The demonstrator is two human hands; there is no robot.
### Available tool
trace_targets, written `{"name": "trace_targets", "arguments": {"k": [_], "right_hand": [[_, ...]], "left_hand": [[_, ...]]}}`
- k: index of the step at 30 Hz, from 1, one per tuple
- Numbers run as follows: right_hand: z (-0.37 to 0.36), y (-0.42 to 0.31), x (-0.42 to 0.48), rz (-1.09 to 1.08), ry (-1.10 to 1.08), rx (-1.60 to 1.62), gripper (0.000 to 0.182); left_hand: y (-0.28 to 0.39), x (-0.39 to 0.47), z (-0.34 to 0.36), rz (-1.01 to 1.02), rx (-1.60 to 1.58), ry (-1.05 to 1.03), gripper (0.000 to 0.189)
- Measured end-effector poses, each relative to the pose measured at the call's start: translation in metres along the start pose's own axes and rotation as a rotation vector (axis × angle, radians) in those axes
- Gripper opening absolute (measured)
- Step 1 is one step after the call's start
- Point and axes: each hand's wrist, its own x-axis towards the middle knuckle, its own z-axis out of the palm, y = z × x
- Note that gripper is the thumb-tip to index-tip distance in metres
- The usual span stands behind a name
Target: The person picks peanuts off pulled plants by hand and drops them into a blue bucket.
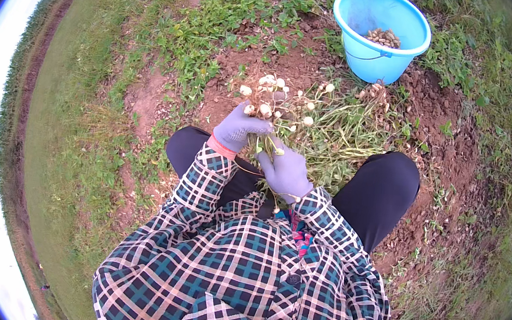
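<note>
My left hand (237,128), in a pale lilac knit glove, is closed around the stems of a bunch of peanut plants (258,142). Pale peanut pods (265,110) hang on thin roots at the far end of the bunch, just beyond my fingers. My right hand (287,171), gloved alike, grips the same stems lower down, close to my body. Its fingertips are partly hidden behind the greenery.
A light blue plastic bucket (376,67) stands ahead on the right, with a small heap of peanuts (383,37) inside. Pulled peanut plants (351,128) lie on the soil between my knees. A few pods on roots (373,95) lie near the bucket's base.
</note>
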Motion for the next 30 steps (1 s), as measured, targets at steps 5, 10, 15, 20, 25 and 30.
{"name": "trace_targets", "arguments": {"k": [5, 10, 15, 20, 25, 30], "right_hand": [[-0.012, 0.005, 0.003, 0.053, 0.177, -0.072, 0.066], [-0.008, 0.013, 0.015, 0.122, 0.133, 0.156, 0.077], [0.012, 0.018, 0.007, 0.262, -0.325, 0.210, 0.045], [0.033, 0.061, 0.008, 0.229, -0.382, 0.623, 0.047], [-0.005, 0.048, 0.012, 0.332, -0.395, 0.961, 0.067], [-0.011, 0.074, 0.024, 0.668, 0.309, 1.451, 0.031]], "left_hand": [[-0.018, 0.003, -0.012, 0.125, 0.045, 0.194, 0.037], [-0.020, -0.001, -0.004, 0.025, -0.149, 0.298, 0.025], [-0.026, 0.005, 0.000, 0.019, -0.276, 0.213, 0.026], [-0.036, 0.007, -0.007, -0.012, -0.303, 0.340, 0.025], [-0.033, 0.000, -0.022, 0.078, -0.359, 0.383, 0.019], [-0.042, -0.008, -0.047, 0.309, -0.549, 0.015, 0.018]]}}
